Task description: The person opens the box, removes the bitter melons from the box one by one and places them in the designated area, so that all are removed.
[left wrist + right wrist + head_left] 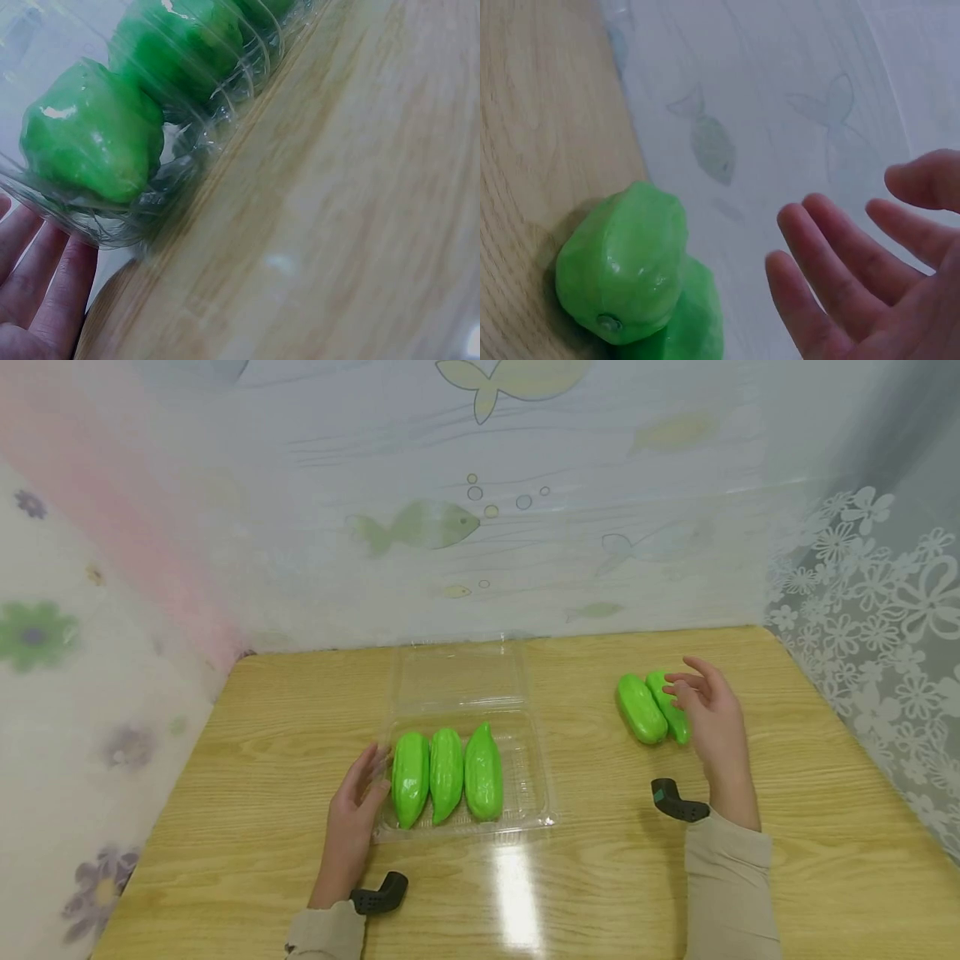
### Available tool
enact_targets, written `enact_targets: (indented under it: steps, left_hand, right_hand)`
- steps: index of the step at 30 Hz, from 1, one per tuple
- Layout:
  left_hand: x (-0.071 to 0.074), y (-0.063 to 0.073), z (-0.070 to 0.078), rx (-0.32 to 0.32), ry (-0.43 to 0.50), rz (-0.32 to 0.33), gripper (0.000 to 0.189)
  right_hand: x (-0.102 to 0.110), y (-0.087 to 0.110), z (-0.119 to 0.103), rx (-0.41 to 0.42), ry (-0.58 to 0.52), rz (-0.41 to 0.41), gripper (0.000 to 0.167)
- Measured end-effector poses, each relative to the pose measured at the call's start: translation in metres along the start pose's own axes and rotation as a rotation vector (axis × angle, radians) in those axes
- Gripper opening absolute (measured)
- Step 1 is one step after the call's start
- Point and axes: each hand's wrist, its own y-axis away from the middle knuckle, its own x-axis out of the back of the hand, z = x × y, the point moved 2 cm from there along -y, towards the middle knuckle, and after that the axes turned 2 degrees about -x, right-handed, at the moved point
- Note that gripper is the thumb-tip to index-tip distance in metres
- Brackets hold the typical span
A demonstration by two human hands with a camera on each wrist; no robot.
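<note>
Three bright green, ridged, elongated toy vegetables lie side by side in a clear plastic clamshell box (pixel 525 777): a left one (pixel 410 777), a middle one (pixel 447 772) and a right one (pixel 483 777). My left hand (pixel 354 818) rests against the box's left side, its fingers extended along the wall, as the left wrist view also shows. My right hand (pixel 712 718) hovers over the right part of the table with loosely bent fingers and nothing in them. Beneath and beside it lie two more green vegetables, one (pixel 642 710) in plain sight, the other (pixel 670 706) partly hidden by the fingers.
The box's transparent lid (pixel 460 677) is folded back toward the rear of the wooden table (pixel 300 710). Behind the table hangs a pale curtain (pixel 547 552) printed with fish. A floral sheet (pixel 885 593) borders the right side.
</note>
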Motion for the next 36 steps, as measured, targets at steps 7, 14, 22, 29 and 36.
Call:
enact_targets:
  steps: [7, 14, 22, 29, 36]
  left_hand:
    - [0.001, 0.000, 0.000, -0.002, 0.012, 0.000, 0.049]
    - [0.001, 0.000, 0.000, 0.014, 0.025, -0.001, 0.050]
    - [0.003, 0.000, 0.001, 0.022, 0.031, 0.006, 0.049]
    - [0.003, 0.003, 0.009, 0.035, 0.036, 0.004, 0.049]
    - [0.001, 0.004, 0.015, 0.031, 0.039, 0.003, 0.050]
  right_hand:
    - [-0.012, 0.002, -0.007, 0.037, 0.112, -0.240, 0.045]
    - [-0.028, 0.006, -0.013, 0.035, 0.101, -0.379, 0.045]
    - [-0.050, 0.013, -0.028, 0.111, -0.089, -0.528, 0.043]
    - [-0.076, 0.021, -0.038, 0.115, -0.151, -0.615, 0.038]
    - [-0.099, 0.029, -0.047, 0.135, -0.133, -0.667, 0.037]
